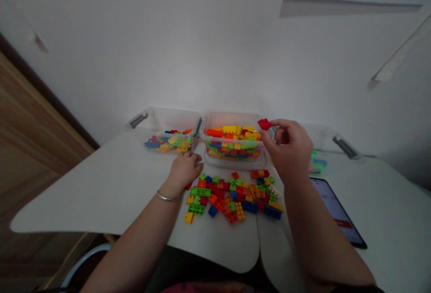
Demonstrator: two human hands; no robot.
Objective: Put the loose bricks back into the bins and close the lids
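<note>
My right hand (292, 147) is raised at the right end of the middle bin, pinching a small red toy brick (264, 124) between thumb and fingertips. My left hand (184, 169) lies on the table at the left edge of a loose pile of bricks, its fingers a little apart and nothing seen in them. In the pile (232, 194) are green, red, orange, yellow and blue bricks. A clear middle bin (235, 163) is heaped with bricks, orange and yellow ones on top. Next to my left wrist, a red brick (188, 186) is partly hidden.
A clear left bin (168, 115) holds mixed bricks lower down. Behind my right hand, another clear bin (323, 133) has green and blue pieces in it. A lit phone (336, 212) lies right of my right forearm. The white table (101, 185) meets a wall, and a seam runs through it.
</note>
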